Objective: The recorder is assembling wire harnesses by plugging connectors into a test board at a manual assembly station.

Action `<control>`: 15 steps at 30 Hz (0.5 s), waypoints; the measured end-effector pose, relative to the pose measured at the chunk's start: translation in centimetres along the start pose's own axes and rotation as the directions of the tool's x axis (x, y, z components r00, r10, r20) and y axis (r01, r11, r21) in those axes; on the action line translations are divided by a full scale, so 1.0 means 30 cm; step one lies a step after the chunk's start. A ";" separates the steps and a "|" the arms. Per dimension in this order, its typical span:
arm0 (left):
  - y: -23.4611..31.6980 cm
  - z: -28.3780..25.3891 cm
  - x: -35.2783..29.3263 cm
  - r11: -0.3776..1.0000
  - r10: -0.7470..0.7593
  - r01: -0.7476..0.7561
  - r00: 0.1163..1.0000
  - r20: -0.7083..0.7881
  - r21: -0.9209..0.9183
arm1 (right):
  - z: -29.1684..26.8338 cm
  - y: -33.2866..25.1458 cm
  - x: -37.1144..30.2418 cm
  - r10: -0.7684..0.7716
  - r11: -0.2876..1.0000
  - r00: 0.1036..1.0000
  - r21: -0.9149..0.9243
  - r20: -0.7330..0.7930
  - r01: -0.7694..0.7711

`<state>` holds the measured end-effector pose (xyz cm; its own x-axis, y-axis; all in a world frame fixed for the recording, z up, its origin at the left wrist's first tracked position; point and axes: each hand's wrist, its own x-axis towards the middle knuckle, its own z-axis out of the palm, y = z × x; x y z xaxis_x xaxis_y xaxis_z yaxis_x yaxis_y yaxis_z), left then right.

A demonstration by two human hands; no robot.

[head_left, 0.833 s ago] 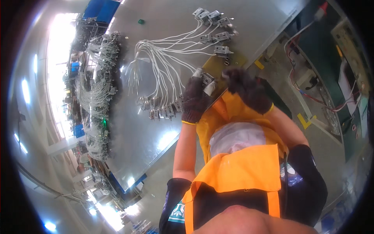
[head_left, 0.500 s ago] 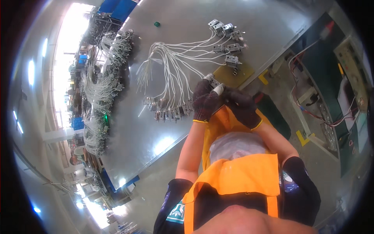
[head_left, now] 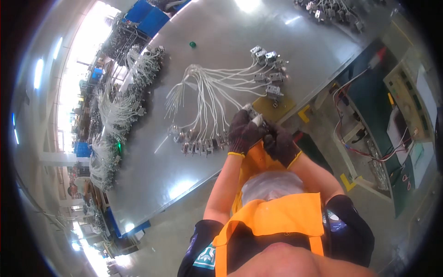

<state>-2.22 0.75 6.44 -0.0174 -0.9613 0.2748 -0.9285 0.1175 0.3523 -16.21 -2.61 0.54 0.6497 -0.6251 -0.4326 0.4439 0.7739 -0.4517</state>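
Both my hands wear dark gloves with yellow cuffs and meet at the table's near edge. My left hand [head_left: 243, 133] is closed around a small metal-cased part [head_left: 250, 110], with a white-tipped digit pressed near it. From that part a white wire runs back to a bundle of white wires [head_left: 198, 76] on the table. Close against the left hand, my right hand [head_left: 281, 145] is closed with curled fingers; what it grips is hidden. More metal-cased parts on wire ends lie in a right-hand group [head_left: 273, 77] and a row [head_left: 200, 146] left of my hands.
The grey metal table [head_left: 161, 184] carries heaped wired parts [head_left: 115, 111] along its left side and another heap [head_left: 332, 11] at the far right. A green cap [head_left: 192, 45] and a yellowish pad [head_left: 274, 110] lie on it. A panel with loose cables [head_left: 350, 138] stands at right.
My view has shifted, so the table and hands sit lower in the picture, and the far-right heap has come into sight. Both hands stay together at the metal-cased part.
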 end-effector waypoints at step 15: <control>-0.094 0.078 -0.059 0.218 -0.553 0.360 0.811 0.189 -0.907 | -0.032 -0.174 0.125 -0.573 0.448 0.696 -0.546 0.433 0.708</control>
<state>-0.45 1.54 2.87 0.4294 -0.8921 -0.1411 0.1279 -0.0946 0.9873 -16.69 -9.10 0.53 0.4651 -0.8346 0.2953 0.3214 -0.1516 -0.9347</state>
